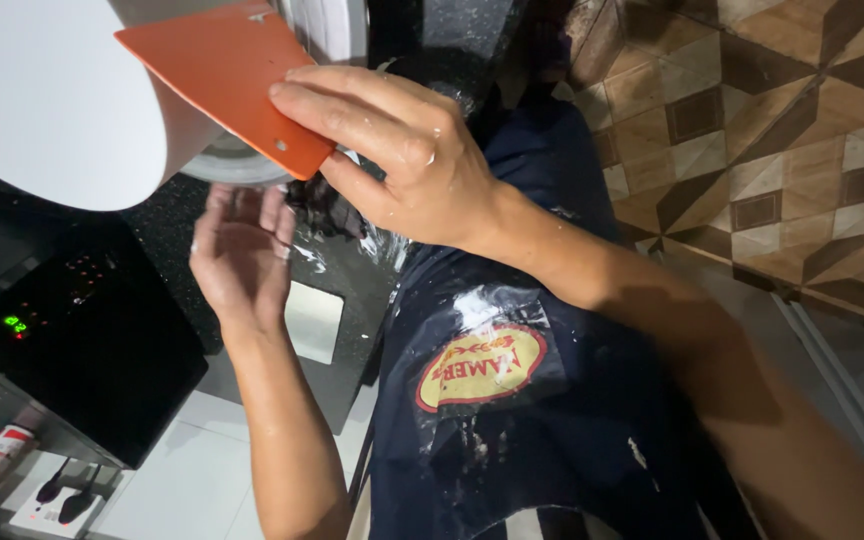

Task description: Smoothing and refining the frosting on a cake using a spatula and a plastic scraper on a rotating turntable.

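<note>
At the far left we see a black appliance with small green and red lights (62,340) on the dark speckled counter (352,300), and above it a large white round form (42,100), perhaps a bowl or lid, tilted over a metal rim (237,165). Our left hand (242,255) is cupped and open beneath that rim, palm up, holding nothing we can make out. Next comes the flat orange plastic scraper (227,70), pinched at its lower corner by our wet right hand (397,160), thumb beneath and fingers on top, its blade lying against the white form's edge. Further right our dark apron with an oval yellow-and-red patch (482,365) hangs over a patterned brown tile floor (772,130). We judge the wet fingers could slip on the smooth plastic, and anything scraped off could miss the cupped palm and land on the counter or apron.
</note>
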